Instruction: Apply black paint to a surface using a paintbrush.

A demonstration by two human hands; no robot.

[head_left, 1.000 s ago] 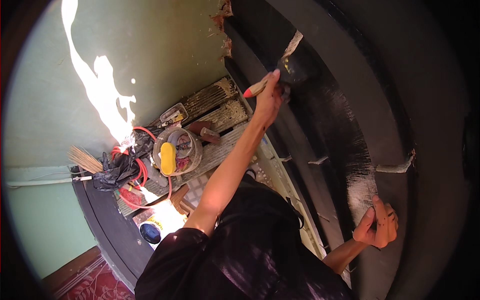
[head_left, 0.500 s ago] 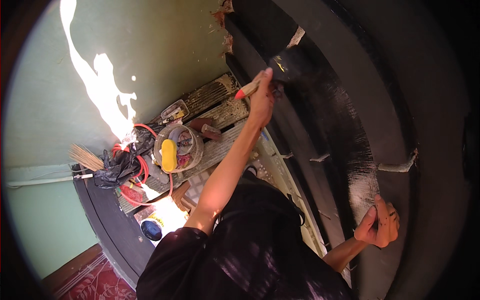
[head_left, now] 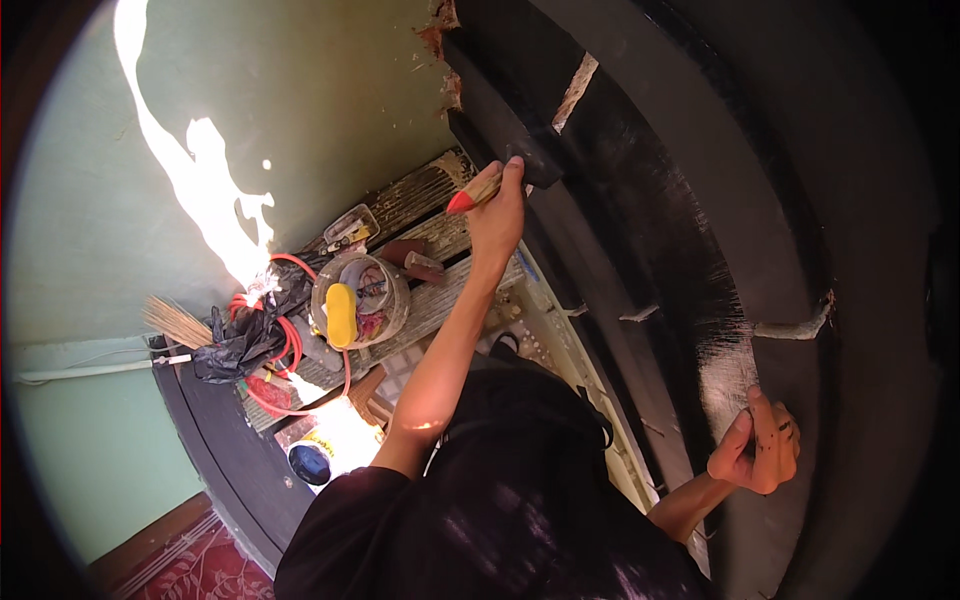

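My left hand [head_left: 497, 222] is closed round the wooden handle of a paintbrush [head_left: 462, 202], whose handle end is red. The brush's dark head lies against the black-painted curved structure [head_left: 640, 260]; its bristles are hard to make out against the black. A patch with thin, streaky black coverage [head_left: 730, 375] shows pale light on the surface. Just below that patch is my right hand [head_left: 758, 445], with fingers loosely bent, thumb and index apart, and dark smudges on the skin. It holds nothing that I can see.
Left of me, a worn wooden slatted bench [head_left: 430, 300] carries a bucket [head_left: 395, 310] with a yellow object [head_left: 341, 316] at its rim, a red hose [head_left: 293, 345] and a black plastic bag [head_left: 235, 350]. A paint can [head_left: 310, 460] stands lower. Pale bracket-like pieces [head_left: 795, 330] jut from the structure.
My left hand has moved a little left and down with the paintbrush, away from the wide black band. My right hand has stayed in place.
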